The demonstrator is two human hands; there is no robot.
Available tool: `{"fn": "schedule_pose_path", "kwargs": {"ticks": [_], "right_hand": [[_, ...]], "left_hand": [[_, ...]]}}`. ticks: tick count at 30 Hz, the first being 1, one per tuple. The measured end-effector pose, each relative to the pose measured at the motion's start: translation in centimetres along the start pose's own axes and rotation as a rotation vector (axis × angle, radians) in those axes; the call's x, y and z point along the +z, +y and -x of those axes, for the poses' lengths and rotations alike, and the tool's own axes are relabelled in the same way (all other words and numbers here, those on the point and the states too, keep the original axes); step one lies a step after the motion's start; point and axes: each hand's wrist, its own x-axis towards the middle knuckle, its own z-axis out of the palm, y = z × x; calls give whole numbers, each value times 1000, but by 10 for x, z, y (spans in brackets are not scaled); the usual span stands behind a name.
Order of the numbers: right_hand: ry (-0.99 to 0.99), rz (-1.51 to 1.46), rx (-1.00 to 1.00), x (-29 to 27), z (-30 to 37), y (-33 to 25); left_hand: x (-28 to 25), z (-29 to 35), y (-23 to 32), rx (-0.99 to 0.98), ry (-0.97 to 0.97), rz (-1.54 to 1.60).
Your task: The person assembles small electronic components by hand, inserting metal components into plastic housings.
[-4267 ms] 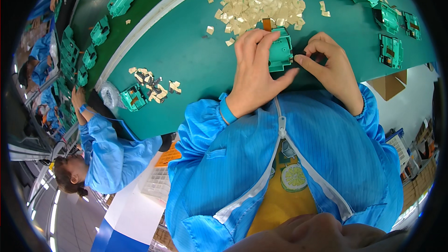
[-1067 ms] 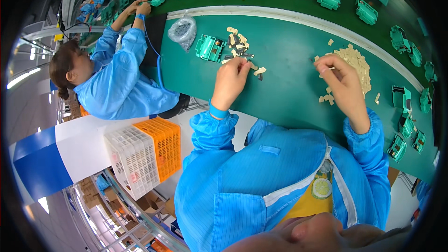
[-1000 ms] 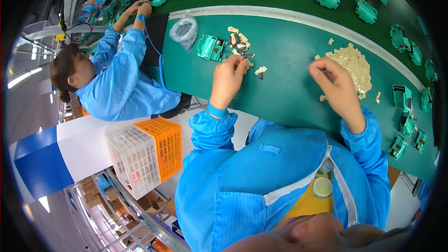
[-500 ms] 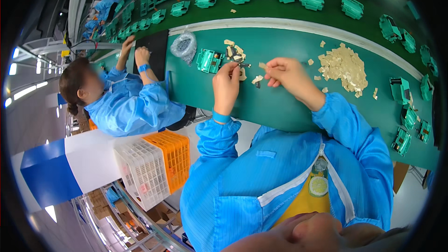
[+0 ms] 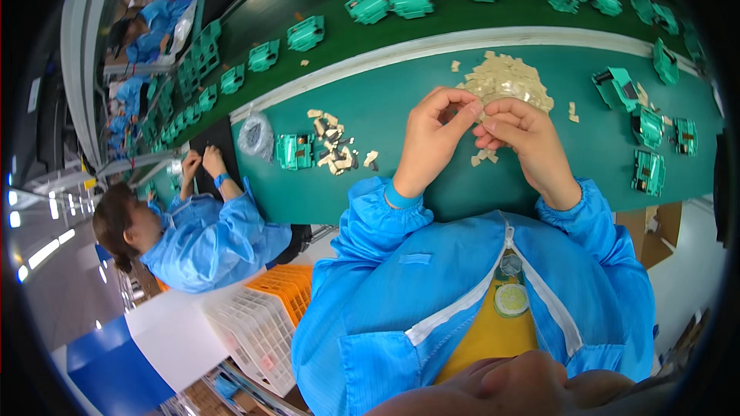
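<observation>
My left hand (image 5: 433,139) and my right hand (image 5: 532,142) meet fingertip to fingertip at the near edge of a heap of small flat beige pieces (image 5: 505,77). Both are closed in a pinch. A small beige piece (image 5: 482,115) shows between the fingertips, partly hidden by them. Whatever else my left fingers hold is too small to make out. A few loose beige pieces (image 5: 484,157) lie just below my hands. To the left is a smaller heap of mixed beige and black pieces (image 5: 335,146), beside a green plastic housing (image 5: 294,152).
A clear plastic bag (image 5: 256,139) lies left on the green table (image 5: 370,100). Several green housings (image 5: 649,172) stand at the right; more line the belt (image 5: 339,50) beyond the pale rail (image 5: 370,58). At left a co-worker (image 5: 208,239) in blue works; crates (image 5: 254,331) stand below.
Both hands have moved right, from beside the mixed heap to the beige heap, and come together. My view has turned, shifting the table's things leftward.
</observation>
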Motion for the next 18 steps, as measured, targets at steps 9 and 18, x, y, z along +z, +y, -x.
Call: {"fn": "schedule_pose_path", "kwargs": {"ticks": [9,18], "right_hand": [[67,-118,-87,-40,18,2],[142,447,-279,-51,22,6]], "left_hand": [[48,-13,8,724,52,-664],[50,-18,4,733,-71,-777]]}}
